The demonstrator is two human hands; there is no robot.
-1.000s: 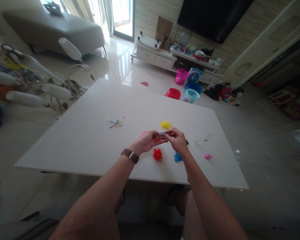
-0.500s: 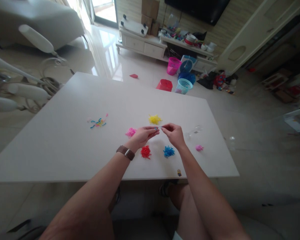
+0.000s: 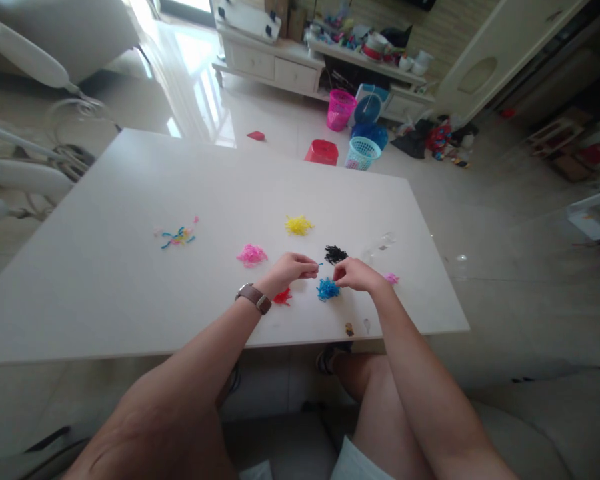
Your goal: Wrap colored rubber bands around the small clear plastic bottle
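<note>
My left hand (image 3: 294, 269), with a brown watch on its wrist, pinches a small blue plastic piece (image 3: 321, 265) that sticks out past the fingertips. My right hand (image 3: 354, 274) is at the right edge of a pile of blue pieces (image 3: 327, 289), thumb and finger closed together; what lies between them, if anything, is too small to make out. Just behind that hand is a pile of black pieces (image 3: 335, 253). A red pile (image 3: 283, 297) is partly covered by my left hand and wrist. Pink (image 3: 252, 255) and yellow (image 3: 299, 225) piles lie farther back.
On the white table (image 3: 205, 180), a mixed cluster of coloured pieces (image 3: 179, 237) lies at the left. A clear plastic item (image 3: 383, 243) and a small pink thing (image 3: 391, 279) lie to the right. A tiny yellow-and-dark figure (image 3: 349, 329) is near the front edge.
My hands have come apart. The right one has moved down to the blue pile, and the black pile now shows. The camera view has shifted.
</note>
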